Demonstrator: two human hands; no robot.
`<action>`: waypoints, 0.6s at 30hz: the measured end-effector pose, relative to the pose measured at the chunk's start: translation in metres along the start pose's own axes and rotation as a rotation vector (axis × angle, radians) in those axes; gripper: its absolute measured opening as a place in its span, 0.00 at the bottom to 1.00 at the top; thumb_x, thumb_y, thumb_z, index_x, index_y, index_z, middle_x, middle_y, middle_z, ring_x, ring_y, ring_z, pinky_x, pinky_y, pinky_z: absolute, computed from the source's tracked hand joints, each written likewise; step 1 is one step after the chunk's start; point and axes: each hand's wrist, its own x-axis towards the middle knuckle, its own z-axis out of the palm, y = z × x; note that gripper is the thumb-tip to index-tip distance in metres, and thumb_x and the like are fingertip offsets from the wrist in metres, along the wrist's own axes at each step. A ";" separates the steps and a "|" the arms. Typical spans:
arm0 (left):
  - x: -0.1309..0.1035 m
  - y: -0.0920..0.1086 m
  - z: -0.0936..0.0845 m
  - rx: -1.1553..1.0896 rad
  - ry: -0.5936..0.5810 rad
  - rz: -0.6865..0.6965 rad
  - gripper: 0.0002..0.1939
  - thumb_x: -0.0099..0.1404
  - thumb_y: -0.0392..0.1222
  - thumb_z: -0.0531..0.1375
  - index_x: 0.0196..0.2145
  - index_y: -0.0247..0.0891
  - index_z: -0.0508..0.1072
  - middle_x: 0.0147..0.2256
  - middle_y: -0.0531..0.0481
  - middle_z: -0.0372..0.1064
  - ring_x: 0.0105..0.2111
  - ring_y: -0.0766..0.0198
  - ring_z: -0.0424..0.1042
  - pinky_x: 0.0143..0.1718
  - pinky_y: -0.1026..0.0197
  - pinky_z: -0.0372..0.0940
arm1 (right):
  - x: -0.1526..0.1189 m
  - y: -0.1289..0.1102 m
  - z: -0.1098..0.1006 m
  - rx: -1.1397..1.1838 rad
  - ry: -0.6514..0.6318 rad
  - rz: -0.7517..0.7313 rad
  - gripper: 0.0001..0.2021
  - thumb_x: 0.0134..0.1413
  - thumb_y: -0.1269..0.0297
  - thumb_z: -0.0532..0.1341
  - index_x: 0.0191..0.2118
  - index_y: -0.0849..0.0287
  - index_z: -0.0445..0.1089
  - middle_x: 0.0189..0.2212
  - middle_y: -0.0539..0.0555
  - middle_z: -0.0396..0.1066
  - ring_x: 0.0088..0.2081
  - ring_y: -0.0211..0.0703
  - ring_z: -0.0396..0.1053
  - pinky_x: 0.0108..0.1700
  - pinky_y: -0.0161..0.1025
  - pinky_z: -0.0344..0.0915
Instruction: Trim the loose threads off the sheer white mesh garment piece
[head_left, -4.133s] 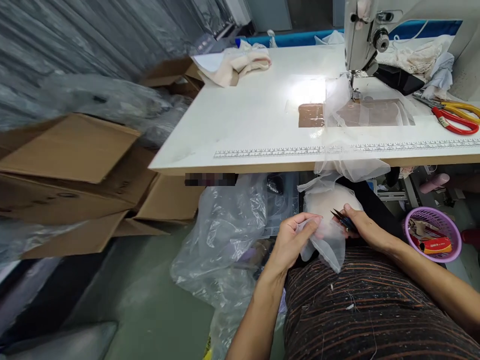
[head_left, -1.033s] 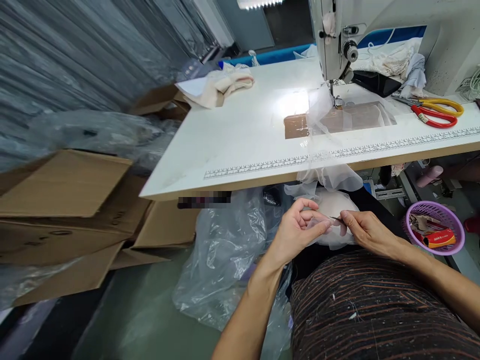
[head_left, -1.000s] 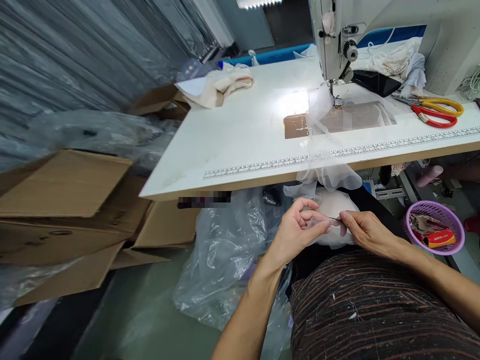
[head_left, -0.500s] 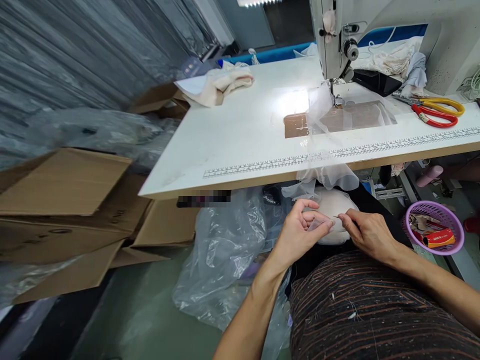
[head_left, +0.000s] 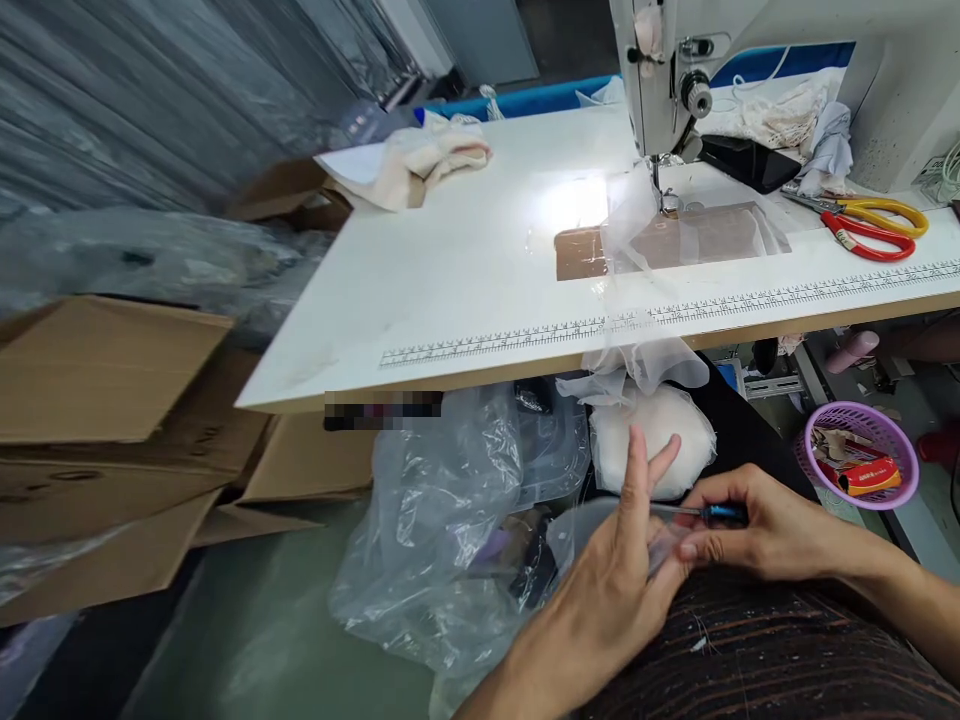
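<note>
Sheer white fabric (head_left: 589, 530) is pinched between the thumb and fingers of my left hand (head_left: 611, 560), whose other fingers point up. My right hand (head_left: 757, 530) grips a small tool (head_left: 724, 514) with a dark blue handle and a thin metal shaft pointing left at the fabric. Its thumb meets my left fingertips. Just beyond my hands a rounded white padded piece (head_left: 660, 440) rests on my lap. More sheer fabric (head_left: 649, 362) hangs over the table edge from under the needle of the sewing machine (head_left: 656, 90).
The white table (head_left: 450, 270) bears a printed ruler, scissors (head_left: 874, 228) and cloth (head_left: 424, 160). Cardboard boxes (head_left: 112, 370) stand left, beside clear plastic bags (head_left: 450, 480). A purple basket (head_left: 904, 450) holds scraps at the right.
Both hands have moved down toward my body, uncovering the white padded piece. The blue-handled tool now shows in my right hand. My left fingers have straightened upward. The view has shifted slightly.
</note>
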 end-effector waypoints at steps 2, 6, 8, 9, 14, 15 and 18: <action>-0.004 -0.004 -0.002 -0.007 -0.094 -0.039 0.57 0.62 0.32 0.63 0.68 0.58 0.22 0.66 0.33 0.54 0.27 0.68 0.75 0.37 0.58 0.75 | -0.006 0.005 0.000 0.031 -0.023 -0.008 0.16 0.58 0.52 0.62 0.33 0.62 0.76 0.28 0.52 0.72 0.30 0.38 0.65 0.35 0.35 0.63; 0.001 -0.024 -0.018 0.027 -0.258 -0.068 0.46 0.58 0.36 0.67 0.68 0.56 0.50 0.45 0.49 0.79 0.30 0.62 0.77 0.37 0.59 0.73 | -0.005 0.020 -0.006 0.156 0.098 -0.001 0.20 0.57 0.46 0.61 0.29 0.61 0.71 0.25 0.48 0.65 0.27 0.35 0.59 0.32 0.33 0.60; 0.012 -0.035 -0.029 0.028 -0.316 -0.108 0.34 0.57 0.38 0.67 0.61 0.51 0.67 0.31 0.53 0.80 0.26 0.62 0.75 0.31 0.64 0.71 | 0.003 0.032 -0.011 0.217 0.250 0.012 0.22 0.54 0.42 0.62 0.29 0.60 0.68 0.24 0.47 0.61 0.26 0.34 0.56 0.29 0.33 0.56; 0.019 -0.042 -0.033 0.025 -0.307 -0.143 0.28 0.58 0.39 0.66 0.57 0.47 0.72 0.28 0.54 0.79 0.23 0.63 0.73 0.28 0.65 0.70 | 0.008 0.039 -0.014 0.235 0.335 0.021 0.23 0.52 0.41 0.62 0.29 0.60 0.67 0.23 0.46 0.59 0.25 0.34 0.54 0.27 0.33 0.54; 0.063 -0.082 -0.038 -0.058 0.073 -0.275 0.22 0.59 0.46 0.65 0.50 0.37 0.76 0.42 0.44 0.77 0.35 0.59 0.75 0.37 0.62 0.71 | 0.034 0.078 -0.028 0.194 0.597 0.027 0.22 0.52 0.40 0.61 0.33 0.58 0.64 0.21 0.44 0.55 0.22 0.33 0.50 0.24 0.33 0.50; 0.071 -0.091 -0.036 -0.029 0.146 -0.264 0.23 0.59 0.46 0.64 0.50 0.36 0.75 0.42 0.44 0.77 0.37 0.58 0.75 0.40 0.59 0.71 | 0.038 0.085 -0.030 0.147 0.636 0.020 0.21 0.52 0.42 0.60 0.33 0.58 0.64 0.22 0.44 0.56 0.23 0.34 0.51 0.25 0.33 0.51; 0.083 -0.114 -0.026 0.250 0.276 -0.173 0.22 0.59 0.42 0.62 0.51 0.36 0.75 0.45 0.42 0.74 0.46 0.51 0.73 0.49 0.49 0.68 | 0.043 0.098 -0.033 0.007 0.682 0.035 0.17 0.52 0.46 0.59 0.31 0.57 0.65 0.23 0.46 0.59 0.25 0.36 0.56 0.28 0.34 0.56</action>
